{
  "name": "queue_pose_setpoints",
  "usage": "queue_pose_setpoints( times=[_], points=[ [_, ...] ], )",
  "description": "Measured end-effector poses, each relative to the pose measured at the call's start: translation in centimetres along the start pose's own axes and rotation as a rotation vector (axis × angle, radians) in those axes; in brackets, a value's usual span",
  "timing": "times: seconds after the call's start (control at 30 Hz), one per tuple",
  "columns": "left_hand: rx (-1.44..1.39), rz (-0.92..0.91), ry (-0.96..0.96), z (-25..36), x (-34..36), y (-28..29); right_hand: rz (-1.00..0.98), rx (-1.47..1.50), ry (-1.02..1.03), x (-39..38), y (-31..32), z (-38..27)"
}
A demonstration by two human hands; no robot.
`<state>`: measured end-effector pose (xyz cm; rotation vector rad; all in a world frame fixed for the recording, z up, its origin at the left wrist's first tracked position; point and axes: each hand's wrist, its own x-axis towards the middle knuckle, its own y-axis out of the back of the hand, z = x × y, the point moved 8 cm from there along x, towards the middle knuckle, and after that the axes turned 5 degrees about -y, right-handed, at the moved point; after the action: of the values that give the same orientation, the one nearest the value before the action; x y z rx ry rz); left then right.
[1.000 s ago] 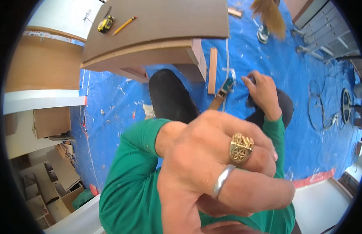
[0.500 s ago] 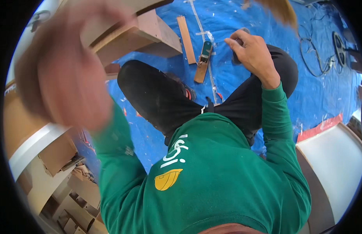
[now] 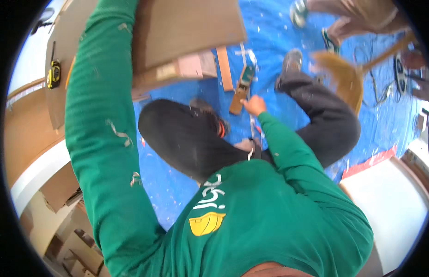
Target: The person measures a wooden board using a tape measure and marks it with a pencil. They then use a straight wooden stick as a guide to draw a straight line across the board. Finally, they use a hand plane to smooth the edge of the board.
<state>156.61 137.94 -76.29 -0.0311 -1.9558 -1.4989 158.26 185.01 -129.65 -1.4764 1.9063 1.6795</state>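
Note:
My right hand [image 3: 254, 105] is low over the floor sheet with its fingers curled. Its fingertips meet the lower wooden end of a hand plane [image 3: 242, 90], which has a green upper part and lies on the sheet. My left arm [image 3: 101, 92] stretches forward along the left side, and its hand is beyond the top edge. Beside that forearm is a wide brown board [image 3: 186, 34]. Under the board shows a pale wooden box-like piece [image 3: 177, 71]. A narrow wood strip [image 3: 225, 69] lies just left of the plane.
Blue sheeting [image 3: 265, 39] covers the floor. At upper right another person's legs [image 3: 343, 27] stand by a straw-coloured broom [image 3: 339, 76]. Cables [image 3: 380, 92] lie farther right. A yellow tape measure [image 3: 53, 76] rests on a surface at far left. A white panel [image 3: 390, 203] is at lower right.
My right hand has come down from my right knee to the plane. My left arm has swung forward out of the top edge. The other person's legs and more of the broom have come into view.

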Motion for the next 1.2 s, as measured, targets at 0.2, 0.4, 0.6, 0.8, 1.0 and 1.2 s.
queue_pose_setpoints(
  times=[0.2, 0.4, 0.6, 0.8, 1.0, 1.2],
  points=[
    [-0.300, -0.014, 0.045, 4.6, 0.7, 3.2, 0.049, 0.336, -0.438, 3.7, -7.2, 0.3],
    [-0.213, -0.069, 0.134, 3.2, -0.9, 3.9, 0.088, 0.244, -0.486, 5.2, -7.5, -0.9],
    [-0.195, 0.003, 0.141, 3.0, -0.5, 3.1, 0.134, 0.463, -0.295, 7.2, -7.0, 2.0],
    [-0.227, -0.010, 0.171, 2.6, -0.7, 2.1, 0.049, 0.793, -0.197, 2.3, 4.2, -2.9],
    [-0.222, -0.040, 0.206, 1.6, -1.8, 2.4, 0.078, 1.175, 0.408, -7.2, 27.7, -18.3],
    [-0.170, -0.068, 0.143, 3.2, -0.4, 2.2, -0.121, 1.328, 0.446, -9.0, 39.5, -26.1]
  ],
)
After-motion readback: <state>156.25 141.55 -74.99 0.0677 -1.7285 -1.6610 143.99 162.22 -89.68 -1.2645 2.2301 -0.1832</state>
